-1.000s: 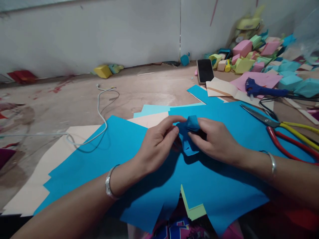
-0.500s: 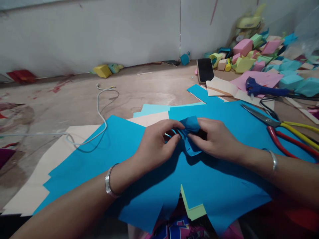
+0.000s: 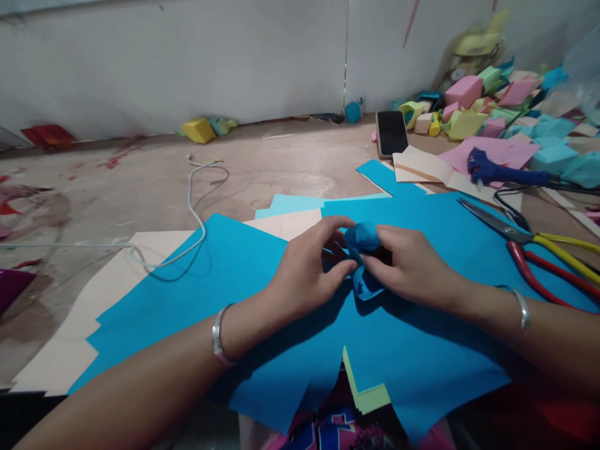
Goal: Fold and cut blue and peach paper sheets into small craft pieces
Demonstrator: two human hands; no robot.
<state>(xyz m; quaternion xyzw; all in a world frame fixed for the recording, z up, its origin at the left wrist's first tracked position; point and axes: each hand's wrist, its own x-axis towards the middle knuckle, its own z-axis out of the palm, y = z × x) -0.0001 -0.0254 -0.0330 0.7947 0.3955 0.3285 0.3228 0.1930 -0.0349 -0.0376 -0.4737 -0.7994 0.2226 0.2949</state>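
Between my two hands is a small folded piece of blue paper (image 3: 363,236), curled at the top, with a flap hanging below. My right hand (image 3: 407,259) pinches it from the right, thumb and fingers closed on it. From the left, my left hand (image 3: 314,259) holds its edge with thumb and fingertips curved around it; the exact contact is partly hidden. Both hands are just above large blue paper sheets (image 3: 187,287). Right of my right hand lie scissors (image 3: 520,234) with red and yellow handles, blades pointing up and left.
Peach sheets (image 3: 56,337) lie under the blue ones at left, crossed by a white cable (image 3: 194,212). A blue glue gun (image 3: 506,172), a phone (image 3: 392,134) and a heap of folded paper shapes (image 3: 469,122) sit at the back right. A wall (image 3: 187,62) bounds the table.
The small blue paper looks more curled at its top, and its lower flap has shifted. Both hands have moved slightly right in view, the left more, with the whole scene shifting a little too.
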